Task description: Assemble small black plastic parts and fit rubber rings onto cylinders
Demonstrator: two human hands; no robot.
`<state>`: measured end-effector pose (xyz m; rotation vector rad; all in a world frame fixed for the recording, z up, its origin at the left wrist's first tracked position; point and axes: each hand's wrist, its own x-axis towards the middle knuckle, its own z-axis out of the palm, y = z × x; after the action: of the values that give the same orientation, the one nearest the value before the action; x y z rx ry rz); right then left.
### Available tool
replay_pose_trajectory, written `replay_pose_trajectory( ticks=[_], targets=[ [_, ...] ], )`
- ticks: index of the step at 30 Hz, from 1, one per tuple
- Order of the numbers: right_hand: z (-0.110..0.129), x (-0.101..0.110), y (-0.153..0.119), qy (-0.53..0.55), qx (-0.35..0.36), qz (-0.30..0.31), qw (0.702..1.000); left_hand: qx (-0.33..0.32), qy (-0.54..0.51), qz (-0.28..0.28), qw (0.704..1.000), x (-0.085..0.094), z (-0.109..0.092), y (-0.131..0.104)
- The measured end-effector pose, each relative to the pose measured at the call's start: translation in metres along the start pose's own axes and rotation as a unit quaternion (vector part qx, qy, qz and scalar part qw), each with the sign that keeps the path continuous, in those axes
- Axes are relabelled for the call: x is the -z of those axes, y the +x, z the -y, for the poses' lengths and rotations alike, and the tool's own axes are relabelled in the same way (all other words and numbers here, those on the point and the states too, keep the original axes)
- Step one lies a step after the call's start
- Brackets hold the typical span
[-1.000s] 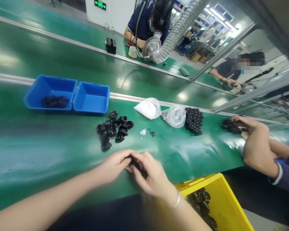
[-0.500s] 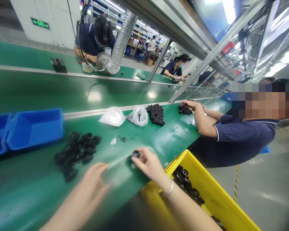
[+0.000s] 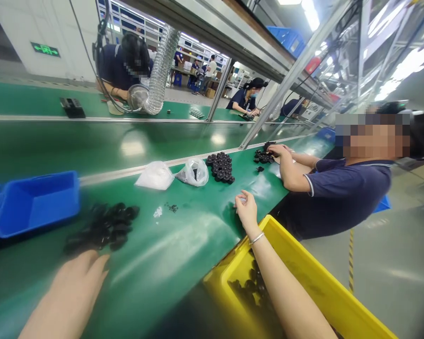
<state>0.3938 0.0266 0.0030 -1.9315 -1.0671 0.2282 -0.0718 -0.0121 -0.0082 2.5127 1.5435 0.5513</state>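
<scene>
My left hand [image 3: 76,282], blurred by motion, is at the near edge of a pile of black round parts [image 3: 106,223]. Its fingers are stretched out, and I see nothing in them. My right hand [image 3: 246,209], a silver bangle at its wrist, is over the bench just beyond the corner of the yellow bin [image 3: 289,249]. Its fingers are curled together; something dark shows beside the fingertips, too unclear to name. Between the hands lie small white bits [image 3: 158,212] and tiny dark pieces [image 3: 172,207] on the green bench [image 3: 169,254].
Blue trays [image 3: 38,200] stand at left. Two plastic bags, one white [image 3: 155,175] and one open [image 3: 194,172], lie near the rail beside rows of black parts [image 3: 221,167]. A co-worker [image 3: 342,193] at right handles black parts [image 3: 265,155]. More black parts lie inside the yellow bin.
My right hand has moved right and away from me, toward the bin's far corner; the black round part it held is no longer clearly visible. My left hand has moved left to the pile.
</scene>
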Motion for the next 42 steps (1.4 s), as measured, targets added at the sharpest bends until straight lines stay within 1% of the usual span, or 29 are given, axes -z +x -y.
replay_pose_trajectory(
  ticks=[2, 4, 6, 7, 9, 11, 14, 16, 18, 22, 23, 24, 25, 26, 29, 30, 31, 32, 34, 36, 42],
  targets=[
    [0.026, -0.012, -0.016, 0.021, 0.026, 0.06, 0.998, 0.012, 0.048, 0.031, 0.998, -0.002, -0.005, 0.001],
    [0.055, -0.029, -0.037, 0.043, 0.058, 0.155, 0.985, 0.004, 0.061, 0.052, 0.997, -0.003, -0.012, 0.004],
    [0.08, -0.051, -0.06, 0.056, 0.09, 0.254, 0.961, -0.017, 0.042, 0.074, 0.996, -0.001, -0.023, 0.013],
    [0.091, -0.062, -0.07, 0.058, 0.106, 0.294, 0.948, -0.031, 0.024, 0.093, 0.995, 0.001, -0.029, 0.019],
    [0.109, -0.083, -0.088, 0.05, 0.14, 0.347, 0.926, -0.051, -0.028, 0.139, 0.989, 0.006, -0.041, 0.032],
    [0.12, -0.099, -0.1, 0.031, 0.176, 0.362, 0.915, -0.063, -0.096, 0.158, 0.981, 0.009, -0.048, 0.044],
    [0.129, -0.112, -0.11, -0.01, 0.21, 0.338, 0.918, -0.046, -0.211, 0.14, 0.966, 0.007, -0.044, 0.052],
    [0.132, -0.118, -0.114, -0.041, 0.211, 0.313, 0.925, -0.019, -0.267, 0.122, 0.956, 0.002, -0.037, 0.05],
    [0.134, -0.122, -0.116, -0.071, 0.206, 0.292, 0.931, -0.001, -0.299, 0.115, 0.947, -0.004, -0.031, 0.048],
    [0.134, -0.128, -0.12, -0.105, 0.209, 0.271, 0.934, 0.016, -0.366, 0.121, 0.923, -0.008, -0.027, 0.045],
    [0.134, -0.129, -0.121, -0.106, 0.213, 0.27, 0.933, 0.03, -0.392, 0.123, 0.911, -0.008, -0.027, 0.046],
    [0.133, -0.129, -0.122, -0.105, 0.218, 0.272, 0.931, 0.05, -0.429, 0.125, 0.893, -0.007, -0.028, 0.046],
    [0.132, -0.129, -0.123, -0.102, 0.226, 0.274, 0.929, 0.073, -0.479, 0.132, 0.865, -0.005, -0.029, 0.047],
    [0.131, -0.129, -0.124, -0.096, 0.235, 0.275, 0.927, 0.097, -0.535, 0.144, 0.826, -0.003, -0.03, 0.048],
    [0.127, -0.128, -0.126, -0.077, 0.265, 0.269, 0.922, 0.154, -0.683, 0.198, 0.686, 0.004, -0.035, 0.049],
    [0.127, -0.128, -0.127, -0.072, 0.273, 0.267, 0.922, 0.166, -0.711, 0.208, 0.65, 0.006, -0.037, 0.049],
    [0.126, -0.128, -0.127, -0.069, 0.278, 0.265, 0.921, 0.176, -0.73, 0.212, 0.625, 0.007, -0.038, 0.049],
    [0.125, -0.128, -0.127, -0.068, 0.281, 0.264, 0.92, 0.183, -0.744, 0.211, 0.607, 0.007, -0.039, 0.048],
    [0.124, -0.127, -0.127, -0.066, 0.287, 0.264, 0.919, 0.192, -0.761, 0.206, 0.584, 0.006, -0.039, 0.047],
    [0.124, -0.126, -0.126, -0.066, 0.294, 0.266, 0.916, 0.194, -0.768, 0.201, 0.576, 0.004, -0.038, 0.046],
    [0.121, -0.123, -0.121, -0.051, 0.304, 0.286, 0.907, 0.181, -0.772, 0.183, 0.581, -0.002, -0.035, 0.045]
  ],
)
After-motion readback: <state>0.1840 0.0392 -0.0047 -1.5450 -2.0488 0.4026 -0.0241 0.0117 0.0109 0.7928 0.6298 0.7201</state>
